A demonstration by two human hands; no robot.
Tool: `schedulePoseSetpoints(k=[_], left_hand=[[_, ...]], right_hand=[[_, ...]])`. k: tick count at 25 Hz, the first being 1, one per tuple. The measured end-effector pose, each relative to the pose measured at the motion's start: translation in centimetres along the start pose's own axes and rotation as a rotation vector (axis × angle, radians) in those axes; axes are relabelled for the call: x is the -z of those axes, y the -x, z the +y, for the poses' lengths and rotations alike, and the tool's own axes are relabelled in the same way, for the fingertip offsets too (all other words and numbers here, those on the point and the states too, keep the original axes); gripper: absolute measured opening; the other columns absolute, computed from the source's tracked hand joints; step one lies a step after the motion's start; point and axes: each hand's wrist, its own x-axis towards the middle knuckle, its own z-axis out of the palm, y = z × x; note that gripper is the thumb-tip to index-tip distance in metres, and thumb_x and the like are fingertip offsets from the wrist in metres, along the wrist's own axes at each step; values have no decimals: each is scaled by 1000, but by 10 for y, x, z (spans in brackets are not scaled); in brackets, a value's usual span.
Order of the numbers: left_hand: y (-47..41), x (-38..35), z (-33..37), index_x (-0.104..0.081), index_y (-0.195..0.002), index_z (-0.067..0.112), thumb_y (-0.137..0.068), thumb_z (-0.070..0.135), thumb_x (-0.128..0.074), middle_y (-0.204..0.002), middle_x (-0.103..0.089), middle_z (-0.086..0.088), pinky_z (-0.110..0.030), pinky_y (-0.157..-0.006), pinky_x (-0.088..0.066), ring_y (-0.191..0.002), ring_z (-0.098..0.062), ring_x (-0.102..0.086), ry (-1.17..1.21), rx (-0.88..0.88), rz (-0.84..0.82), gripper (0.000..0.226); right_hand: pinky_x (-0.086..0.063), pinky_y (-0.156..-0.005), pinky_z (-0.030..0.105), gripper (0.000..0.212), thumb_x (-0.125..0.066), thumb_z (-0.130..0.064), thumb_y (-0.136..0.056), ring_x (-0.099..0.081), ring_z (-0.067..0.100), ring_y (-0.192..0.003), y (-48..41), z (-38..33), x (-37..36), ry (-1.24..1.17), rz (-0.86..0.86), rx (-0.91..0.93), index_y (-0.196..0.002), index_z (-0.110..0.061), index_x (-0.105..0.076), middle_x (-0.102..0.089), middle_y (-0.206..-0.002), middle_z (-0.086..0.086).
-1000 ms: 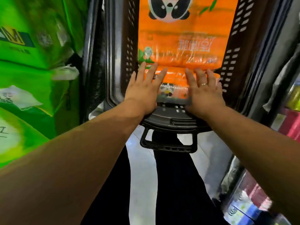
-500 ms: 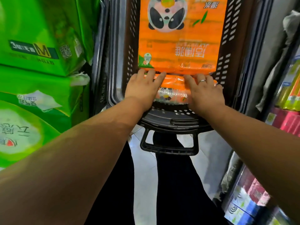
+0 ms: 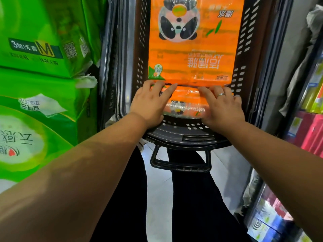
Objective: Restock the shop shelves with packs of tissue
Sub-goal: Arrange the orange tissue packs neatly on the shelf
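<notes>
A large orange tissue pack [image 3: 192,49] with a panda print lies flat in a black shopping basket [image 3: 244,49] in front of me. A smaller orange tissue pack [image 3: 185,103] lies at the basket's near end, just below the large one. My left hand [image 3: 150,103] rests on the small pack's left end, fingers curled over its far edge. My right hand [image 3: 223,107], wearing a ring, grips the pack's right end the same way. Both forearms reach in from the bottom corners.
Green tissue packs [image 3: 43,67] are stacked on shelving at the left. Shelves at the right hold red boxes [image 3: 311,135] and blue-white boxes [image 3: 267,224]. The basket's pull handle [image 3: 181,165] hangs toward me over a pale tiled floor, between my dark trouser legs.
The view has tilted up, so more of the large pack shows. My fingers have curled tighter around the small pack's ends.
</notes>
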Motion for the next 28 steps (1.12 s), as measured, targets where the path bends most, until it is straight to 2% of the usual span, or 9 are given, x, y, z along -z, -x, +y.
schedulePoseSetpoints(k=[6,10,12,14,18,20,22,25,28], left_hand=[[23,23,-9,-28,-148,23,-63,29,-78,-136,-45,-13,-49,-94,-44,-119,-37,-40,14,-73,10,98],[50,62,-17,-33,-144,20,-62,31,-78,-136,-42,-18,-51,-97,-44,-121,-37,-39,113,-124,85,94],[67,87,-23,-34,-142,20,-61,32,-79,-140,-37,-20,-50,-99,-44,-123,-39,-40,183,-83,106,93],[88,114,-27,-32,-141,21,-61,34,-81,-146,-30,-21,-50,-100,-44,-127,-41,-41,269,-18,114,94],[129,181,-26,-23,-142,35,-69,36,-80,-155,-18,-12,-44,-102,-41,-136,-33,-34,515,49,118,92],[143,219,-23,-26,-141,37,-69,43,-78,-151,-25,-7,-40,-106,-37,-137,-25,-33,639,53,165,89],[158,260,-21,-32,-139,37,-66,48,-76,-139,-38,0,-39,-108,-38,-130,-16,-39,793,63,237,86],[187,322,-19,-39,-128,55,-56,54,-78,-125,-43,11,-34,-104,-41,-118,-12,-46,927,160,362,82],[224,359,-17,-46,-120,60,-52,53,-84,-126,-50,1,-44,-102,-45,-119,-18,-51,1060,229,485,78]], right_hand=[[-38,-90,50,83,-72,-41,-74,-40,32,-119,27,-8,22,10,67,48,-145,-31,-30,-44,-136,6],[-41,-86,53,87,-78,-46,-67,-45,35,-116,58,-19,61,-21,121,92,-142,-26,-39,-50,-133,9],[-42,-85,52,86,-79,-44,-64,-46,34,-115,73,-27,91,-53,143,112,-140,-25,-41,-51,-132,8],[-41,-88,51,87,-77,-44,-65,-41,30,-120,87,-40,126,-62,88,103,-142,-30,-37,-47,-137,3],[-44,-89,50,91,-79,-38,-61,-38,27,-117,126,-58,216,-183,50,111,-143,-34,-39,-48,-132,-1],[-42,-94,47,93,-81,-37,-58,-39,26,-114,136,-62,264,-241,18,167,-142,-34,-42,-50,-129,-1],[-37,-96,34,94,-85,-32,-56,-40,24,-112,146,-68,311,-307,1,211,-140,-33,-44,-52,-124,-3],[-37,-85,23,90,-88,-19,-57,-48,18,-105,162,-84,378,-354,-13,271,-137,-32,-48,-52,-115,-6],[-36,-83,15,89,-89,-16,-56,-47,12,-106,169,-107,420,-383,-18,378,-135,-28,-50,-47,-117,-3]])
